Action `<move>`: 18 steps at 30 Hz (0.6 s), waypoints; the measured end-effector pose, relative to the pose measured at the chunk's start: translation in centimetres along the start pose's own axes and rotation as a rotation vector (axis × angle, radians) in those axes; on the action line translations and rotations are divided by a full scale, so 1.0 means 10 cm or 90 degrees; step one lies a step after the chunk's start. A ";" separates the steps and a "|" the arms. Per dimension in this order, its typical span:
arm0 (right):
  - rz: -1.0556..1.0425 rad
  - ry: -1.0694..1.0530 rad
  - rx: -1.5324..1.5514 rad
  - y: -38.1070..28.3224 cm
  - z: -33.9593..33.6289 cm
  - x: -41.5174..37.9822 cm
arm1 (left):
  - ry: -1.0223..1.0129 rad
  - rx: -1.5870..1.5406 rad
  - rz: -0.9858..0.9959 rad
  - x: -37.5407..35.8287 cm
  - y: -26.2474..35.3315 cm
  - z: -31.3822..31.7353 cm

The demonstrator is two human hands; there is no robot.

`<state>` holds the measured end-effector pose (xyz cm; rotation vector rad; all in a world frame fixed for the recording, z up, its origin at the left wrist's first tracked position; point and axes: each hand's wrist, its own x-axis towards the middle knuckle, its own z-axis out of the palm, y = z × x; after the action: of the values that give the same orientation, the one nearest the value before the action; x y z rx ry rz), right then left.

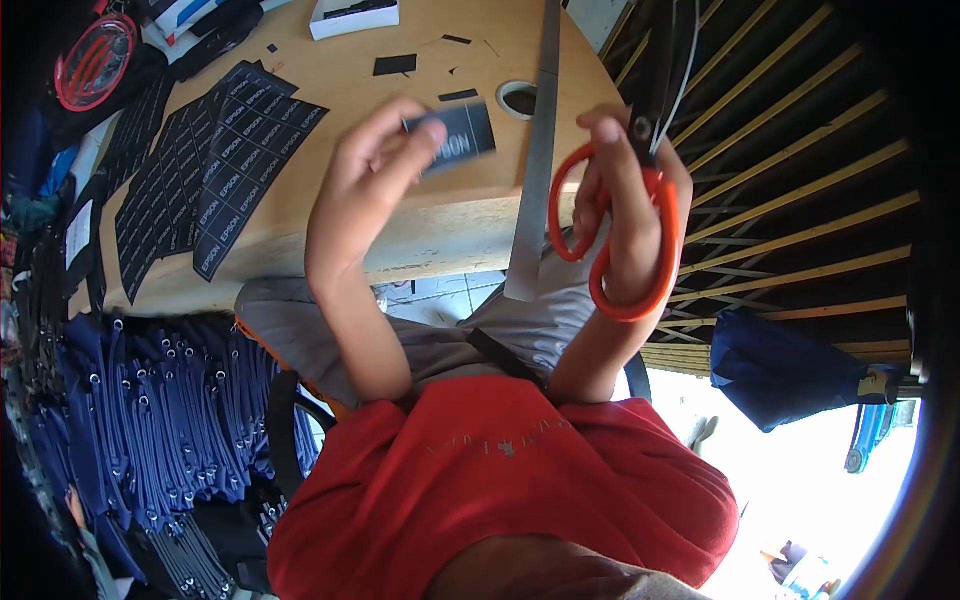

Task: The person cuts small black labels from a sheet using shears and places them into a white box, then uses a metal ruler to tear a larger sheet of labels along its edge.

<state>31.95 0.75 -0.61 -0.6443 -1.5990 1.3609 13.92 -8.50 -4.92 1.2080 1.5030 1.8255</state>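
My left hand (365,185) pinches a small black label (468,136) with light "EPSON" lettering between thumb and fingers, just above the table's front part. The thumb covers some of the letters. In my right hand (628,200) is a pair of scissors (669,230) with orange handles, my fingers through the loops. Its dark blades point away from me, up and to the right. I cannot make out how far apart the blades stand. The label and the scissors are apart.
Black sheets of printed labels (255,150) lie at the table's left. A long metal ruler (541,150) overhangs the front edge, beside a round hole (516,99). Black scraps (395,65) and a white box (354,18) lie farther back. Blue straps (165,400) hang at left; a folding gate (790,170) stands right.
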 end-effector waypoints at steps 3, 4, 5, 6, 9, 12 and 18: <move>0.027 0.008 -0.069 0.11 -0.22 -0.13 | -0.118 0.013 -0.103 -0.18 -0.43 -0.09; 0.036 0.005 -0.076 0.17 -0.34 -0.17 | -0.201 0.007 -0.117 -0.21 -0.45 -0.08; 0.052 0.009 -0.104 0.24 -0.47 -0.21 | -0.166 -0.115 -0.194 -0.31 -0.41 -0.05; 0.068 0.013 -0.130 0.30 -0.58 -0.24 | -0.130 -0.236 -0.272 -0.41 -0.29 -0.01; 0.117 0.052 -0.087 0.43 -0.80 -0.37 | -0.239 -0.235 -0.255 -0.55 -0.30 0.13; 0.112 0.092 -0.042 0.52 -0.92 -0.45 | -0.260 -0.186 -0.283 -0.51 -0.43 0.42; 0.080 0.119 -0.046 0.49 -1.00 -0.44 | -0.149 -0.478 -0.361 -0.22 -0.67 0.95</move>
<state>41.89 3.00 -6.82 -0.9032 -1.4826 1.2962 22.00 -3.47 -11.90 0.5280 0.7795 1.5516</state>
